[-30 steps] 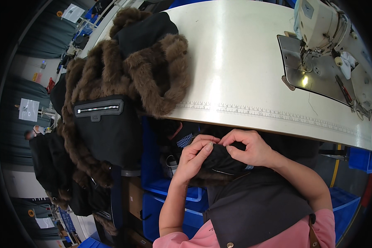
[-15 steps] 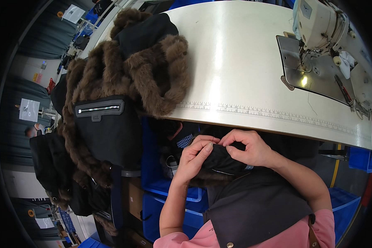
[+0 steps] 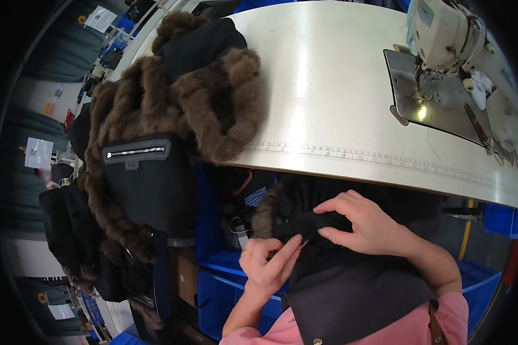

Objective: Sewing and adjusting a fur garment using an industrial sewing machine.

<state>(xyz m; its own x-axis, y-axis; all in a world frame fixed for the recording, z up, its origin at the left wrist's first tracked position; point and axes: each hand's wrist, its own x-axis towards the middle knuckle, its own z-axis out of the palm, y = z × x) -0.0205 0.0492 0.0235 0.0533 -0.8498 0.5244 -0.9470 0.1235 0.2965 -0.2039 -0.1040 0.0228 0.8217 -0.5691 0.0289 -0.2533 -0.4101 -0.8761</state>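
A black garment (image 3: 296, 225) with brown fur trim (image 3: 264, 215) lies bunched over my lap, below the table's front edge. My right hand (image 3: 367, 225) pinches a fold of its dark cloth between thumb and fingers. Lower and to the left, my left hand (image 3: 269, 262), with a ring on one finger, is closed at the garment's near edge, thumb and forefinger together. A small pale sliver shows by those fingertips; I cannot make out what it is. A dark apron (image 3: 357, 287) covers my front.
The white table (image 3: 328, 86) has a printed ruler along its front edge. A sewing machine (image 3: 443, 34) stands at the right. Black garments with brown fur (image 3: 149, 103) are heaped at the left. Blue bins (image 3: 210, 253) sit below the table, with a cardboard box (image 3: 185, 270) beside them.
Both hands were together on the black cloth. My left hand has moved down and left, my right hand slightly down and right, and the fur trim is more exposed.
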